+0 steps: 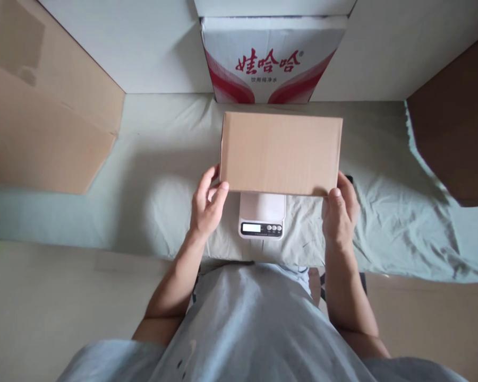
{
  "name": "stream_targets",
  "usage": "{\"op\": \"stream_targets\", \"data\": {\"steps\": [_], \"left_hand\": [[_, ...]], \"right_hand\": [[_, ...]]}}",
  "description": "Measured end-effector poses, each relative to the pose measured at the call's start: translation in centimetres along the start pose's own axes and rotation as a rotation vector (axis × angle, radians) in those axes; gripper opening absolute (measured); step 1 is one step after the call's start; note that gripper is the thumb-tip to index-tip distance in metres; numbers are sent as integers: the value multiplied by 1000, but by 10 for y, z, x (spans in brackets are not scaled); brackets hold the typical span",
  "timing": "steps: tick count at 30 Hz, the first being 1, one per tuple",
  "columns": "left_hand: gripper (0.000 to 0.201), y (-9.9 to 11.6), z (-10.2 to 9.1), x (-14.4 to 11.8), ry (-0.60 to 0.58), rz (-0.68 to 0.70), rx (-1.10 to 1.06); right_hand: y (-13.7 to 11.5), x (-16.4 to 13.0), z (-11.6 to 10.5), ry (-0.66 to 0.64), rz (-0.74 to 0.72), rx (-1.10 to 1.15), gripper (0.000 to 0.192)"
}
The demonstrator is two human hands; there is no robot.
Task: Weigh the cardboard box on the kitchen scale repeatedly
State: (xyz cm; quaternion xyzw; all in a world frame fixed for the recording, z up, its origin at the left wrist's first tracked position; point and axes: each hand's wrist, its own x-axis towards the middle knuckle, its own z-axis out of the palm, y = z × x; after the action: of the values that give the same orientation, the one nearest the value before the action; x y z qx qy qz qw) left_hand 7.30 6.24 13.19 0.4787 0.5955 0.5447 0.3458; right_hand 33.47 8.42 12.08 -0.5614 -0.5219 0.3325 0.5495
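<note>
A plain brown cardboard box (281,154) is between my two hands, its wide flat face turned up toward me. My left hand (207,204) grips its left edge near the lower corner, thumb on the near edge. On the other side my right hand (341,209) holds the lower right corner with the thumb in front; most of its fingers are hidden behind the box. Beneath the box a white digital scale (262,215) shows its lit display and several round buttons. The box hides the scale's far part, and I cannot tell whether the two touch.
The scale stands on a surface covered with wrinkled pale green cloth (167,175). A white and red carton (271,63) stands at the back against a white wall. Large brown cardboard boxes stand at the left (48,116) and right (458,122). A small dark object is partly hidden behind my right hand.
</note>
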Motion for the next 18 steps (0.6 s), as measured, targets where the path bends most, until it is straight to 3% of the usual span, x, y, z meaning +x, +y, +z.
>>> {"op": "stream_targets", "data": {"steps": [4, 8, 18], "left_hand": [[51, -6, 11, 40, -11, 35, -48], [54, -21, 19, 64, -12, 13, -40], [57, -50, 29, 75, -18, -139, -66]], "right_hand": [[7, 35, 19, -23, -76, 69, 45], [17, 53, 29, -30, -62, 38, 46], [47, 59, 35, -88, 38, -24, 52]]}}
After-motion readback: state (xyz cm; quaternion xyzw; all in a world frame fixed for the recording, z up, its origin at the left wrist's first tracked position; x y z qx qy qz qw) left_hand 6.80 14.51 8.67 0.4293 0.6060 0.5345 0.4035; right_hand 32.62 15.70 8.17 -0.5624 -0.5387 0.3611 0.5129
